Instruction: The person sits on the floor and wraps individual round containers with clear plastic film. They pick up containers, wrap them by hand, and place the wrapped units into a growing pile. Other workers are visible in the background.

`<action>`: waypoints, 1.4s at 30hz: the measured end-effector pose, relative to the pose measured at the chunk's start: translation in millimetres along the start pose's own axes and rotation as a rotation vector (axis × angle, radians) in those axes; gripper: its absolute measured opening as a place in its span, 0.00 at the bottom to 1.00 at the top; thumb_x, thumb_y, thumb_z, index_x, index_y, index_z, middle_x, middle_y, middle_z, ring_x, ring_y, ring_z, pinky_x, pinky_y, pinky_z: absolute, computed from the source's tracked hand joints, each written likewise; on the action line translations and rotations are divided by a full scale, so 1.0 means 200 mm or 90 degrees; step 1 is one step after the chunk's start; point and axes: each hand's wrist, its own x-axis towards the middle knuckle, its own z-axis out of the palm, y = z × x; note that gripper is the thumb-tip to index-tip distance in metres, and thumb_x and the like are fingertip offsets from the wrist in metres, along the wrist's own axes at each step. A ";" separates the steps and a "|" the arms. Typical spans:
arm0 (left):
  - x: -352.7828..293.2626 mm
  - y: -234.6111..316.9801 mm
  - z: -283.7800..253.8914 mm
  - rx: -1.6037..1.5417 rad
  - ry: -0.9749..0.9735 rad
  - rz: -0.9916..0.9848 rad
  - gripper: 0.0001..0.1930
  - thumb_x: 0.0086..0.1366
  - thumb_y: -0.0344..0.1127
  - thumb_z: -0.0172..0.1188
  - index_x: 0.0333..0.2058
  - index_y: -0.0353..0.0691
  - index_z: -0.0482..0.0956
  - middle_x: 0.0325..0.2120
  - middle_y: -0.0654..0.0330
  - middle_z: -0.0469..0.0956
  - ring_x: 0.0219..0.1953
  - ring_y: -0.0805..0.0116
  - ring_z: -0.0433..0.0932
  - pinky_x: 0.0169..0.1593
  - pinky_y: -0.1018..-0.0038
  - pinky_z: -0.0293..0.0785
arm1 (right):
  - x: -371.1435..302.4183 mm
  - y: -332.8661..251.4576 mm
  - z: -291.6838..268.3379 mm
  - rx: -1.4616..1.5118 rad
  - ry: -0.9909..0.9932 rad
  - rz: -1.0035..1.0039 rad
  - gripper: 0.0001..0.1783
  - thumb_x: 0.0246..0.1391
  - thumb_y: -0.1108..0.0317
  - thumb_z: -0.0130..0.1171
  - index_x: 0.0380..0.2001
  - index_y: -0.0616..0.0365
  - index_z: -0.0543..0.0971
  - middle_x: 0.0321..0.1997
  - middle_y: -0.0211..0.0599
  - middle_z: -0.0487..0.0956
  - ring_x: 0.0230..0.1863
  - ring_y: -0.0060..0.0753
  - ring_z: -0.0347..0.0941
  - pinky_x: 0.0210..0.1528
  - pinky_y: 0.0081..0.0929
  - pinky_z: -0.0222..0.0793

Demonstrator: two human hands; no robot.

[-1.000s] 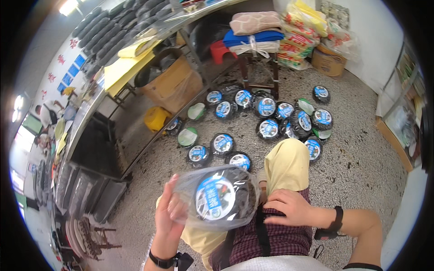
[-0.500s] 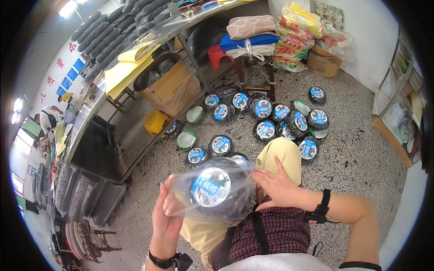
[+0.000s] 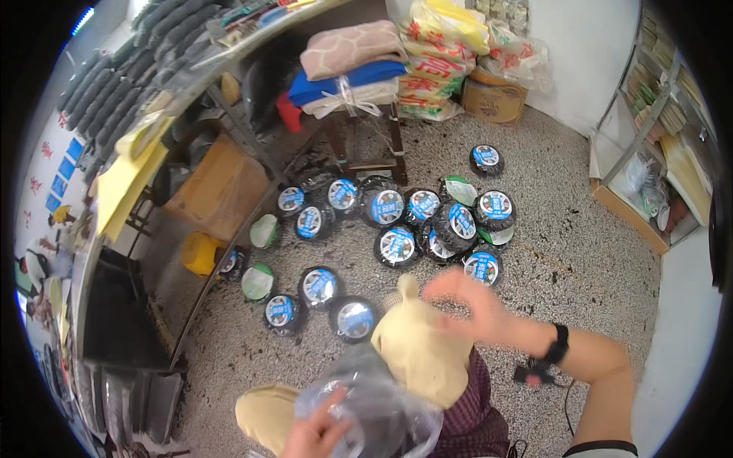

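A clear plastic bag [image 3: 405, 420] with something dark and round inside lies over my lap, at the lower middle. My left hand [image 3: 317, 427] is at its near left part, with fingers bent against the film; part of the hand is cut off by the lower edge. Raised over my right knee, my right hand [image 3: 477, 309] is off the bag, its thumb and fingers apart and somewhat blurred. Nothing shows between them. The closest floor item is a round black bundle [image 3: 355, 319] in clear wrap with a round blue-and-white label.
Several similar labelled bundles [image 3: 397, 246] lie on the speckled floor ahead. A stool [image 3: 366, 166] carries folded towels [image 3: 351, 57]. A long table holds yellow sheets [image 3: 134, 179] at left, beside a cardboard box [image 3: 221, 179]. Shelving [image 3: 634, 164] stands at right.
The labelled bundle in the clear plastic has come down onto my lap and tilted. My right hand has let go of the film. My left hand moved lower. The view has shifted.
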 end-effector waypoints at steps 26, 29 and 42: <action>0.34 0.06 0.04 -0.083 0.541 -0.407 0.33 0.65 0.25 0.55 0.65 0.39 0.51 0.17 0.73 0.58 0.18 0.83 0.54 0.22 0.82 0.51 | -0.16 2.26 -0.95 0.678 0.555 0.651 0.39 0.52 0.42 0.61 0.61 0.54 0.68 0.62 0.37 0.71 0.60 0.43 0.69 0.62 0.48 0.62; 0.20 0.09 0.03 -0.189 0.582 -0.452 0.13 0.67 0.29 0.55 0.48 0.38 0.67 0.17 0.72 0.62 0.18 0.85 0.56 0.22 0.84 0.50 | -0.19 2.24 -0.93 0.472 0.639 0.627 0.41 0.50 0.44 0.64 0.61 0.57 0.67 0.61 0.41 0.71 0.60 0.42 0.68 0.61 0.48 0.63; 0.06 0.29 -0.30 -0.753 0.497 -0.356 0.12 0.71 0.37 0.50 0.43 0.35 0.76 0.13 0.75 0.60 0.12 0.84 0.56 0.19 0.82 0.55 | 0.47 0.25 -0.28 0.631 -0.019 0.104 0.29 0.64 0.51 0.46 0.63 0.55 0.63 0.63 0.43 0.68 0.62 0.47 0.65 0.65 0.47 0.62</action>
